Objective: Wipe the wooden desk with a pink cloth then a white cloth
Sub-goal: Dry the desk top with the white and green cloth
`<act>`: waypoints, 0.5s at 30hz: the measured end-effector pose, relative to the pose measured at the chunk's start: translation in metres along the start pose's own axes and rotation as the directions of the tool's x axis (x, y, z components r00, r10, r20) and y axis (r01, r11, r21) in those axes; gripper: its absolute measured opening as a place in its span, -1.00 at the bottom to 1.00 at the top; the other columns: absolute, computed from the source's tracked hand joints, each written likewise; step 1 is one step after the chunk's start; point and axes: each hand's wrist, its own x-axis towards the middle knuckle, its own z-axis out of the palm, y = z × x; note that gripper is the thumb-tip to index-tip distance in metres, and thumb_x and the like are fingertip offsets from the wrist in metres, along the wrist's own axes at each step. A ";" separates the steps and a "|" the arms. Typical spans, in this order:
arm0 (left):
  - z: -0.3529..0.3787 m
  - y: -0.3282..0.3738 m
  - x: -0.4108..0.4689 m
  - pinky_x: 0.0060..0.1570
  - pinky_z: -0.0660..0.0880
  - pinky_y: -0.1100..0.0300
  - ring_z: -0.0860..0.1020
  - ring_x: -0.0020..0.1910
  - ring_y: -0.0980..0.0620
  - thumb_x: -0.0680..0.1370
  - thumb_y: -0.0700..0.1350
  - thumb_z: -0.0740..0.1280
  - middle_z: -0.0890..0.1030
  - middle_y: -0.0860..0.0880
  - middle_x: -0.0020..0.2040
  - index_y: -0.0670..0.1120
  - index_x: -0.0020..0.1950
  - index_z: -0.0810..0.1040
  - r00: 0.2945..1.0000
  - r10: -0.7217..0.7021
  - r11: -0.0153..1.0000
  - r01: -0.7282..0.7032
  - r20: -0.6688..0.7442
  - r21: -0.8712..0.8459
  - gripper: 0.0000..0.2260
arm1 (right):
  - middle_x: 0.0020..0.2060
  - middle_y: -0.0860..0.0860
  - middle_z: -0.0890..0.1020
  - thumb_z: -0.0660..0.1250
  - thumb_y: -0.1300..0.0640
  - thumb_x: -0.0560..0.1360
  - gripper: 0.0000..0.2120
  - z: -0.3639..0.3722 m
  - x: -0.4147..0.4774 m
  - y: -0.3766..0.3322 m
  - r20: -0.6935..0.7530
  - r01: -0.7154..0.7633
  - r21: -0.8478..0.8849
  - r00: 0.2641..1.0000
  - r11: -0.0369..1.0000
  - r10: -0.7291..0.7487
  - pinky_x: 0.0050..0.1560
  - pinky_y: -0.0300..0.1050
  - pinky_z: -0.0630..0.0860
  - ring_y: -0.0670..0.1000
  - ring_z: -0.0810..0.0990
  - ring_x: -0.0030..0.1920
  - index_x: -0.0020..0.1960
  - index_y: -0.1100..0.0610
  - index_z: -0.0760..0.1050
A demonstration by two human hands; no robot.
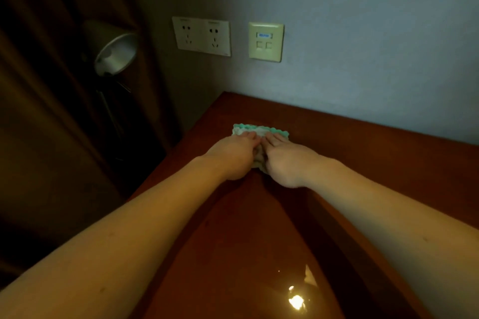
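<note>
Palms down, the left hand (233,156) and the right hand (287,162) lie close side by side, fingers stretched out straight and pressing flat on the white cloth (260,130) rather than curling round it. The cloth, with a teal scalloped edge showing past the fingertips, sits bunched on the wooden desk (375,163) near its far left corner, just short of the wall (363,33). Above it hang a double socket (202,36) and a smaller port plate (266,42). A lamp (116,54) stands left of the desk, beside a dark curtain (46,85).
</note>
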 end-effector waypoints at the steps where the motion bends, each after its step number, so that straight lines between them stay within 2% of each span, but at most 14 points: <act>1: -0.005 0.000 0.006 0.46 0.27 0.05 0.27 0.50 -0.06 0.67 -0.14 0.18 0.18 -0.04 0.59 -0.02 0.59 0.13 1.000 -0.016 1.000 0.016 0.010 0.001 -0.50 | 0.62 0.10 -0.14 0.06 0.02 0.67 -0.35 -0.005 0.006 0.003 0.003 -0.003 0.009 1.000 1.000 0.003 0.59 0.06 -0.03 0.09 -0.14 0.61 0.63 0.17 -0.17; 8: -0.007 0.001 0.003 0.43 0.25 0.09 0.29 0.49 -0.07 0.68 -0.12 0.16 0.21 -0.03 0.58 0.00 0.59 0.16 1.000 -0.006 1.000 0.006 0.003 -0.011 -0.53 | 0.61 0.12 -0.15 0.07 0.03 0.68 -0.35 0.001 0.000 0.001 -0.003 -0.026 0.004 1.000 1.000 0.027 0.59 0.04 -0.05 0.10 -0.14 0.61 0.62 0.17 -0.17; 12: -0.003 0.000 0.001 0.47 0.15 0.15 0.20 0.54 -0.02 0.71 -0.09 0.09 0.11 -0.01 0.61 0.00 0.61 0.08 1.000 0.009 1.000 -0.009 -0.026 -0.001 -0.54 | 0.61 0.10 -0.17 0.04 0.02 0.68 -0.36 0.001 -0.001 0.004 -0.004 -0.014 0.029 1.000 0.999 0.014 0.59 0.03 -0.09 0.07 -0.18 0.60 0.62 0.17 -0.19; 15: -0.011 0.004 0.016 0.46 0.22 0.07 0.22 0.53 -0.05 0.68 -0.15 0.18 0.13 -0.03 0.60 -0.01 0.61 0.09 0.999 -0.052 0.999 0.052 0.001 0.003 -0.48 | 0.61 0.08 -0.17 0.08 0.03 0.67 -0.34 -0.011 0.016 0.007 0.000 -0.034 0.064 0.999 0.997 0.034 0.59 0.06 -0.07 0.07 -0.17 0.61 0.63 0.14 -0.18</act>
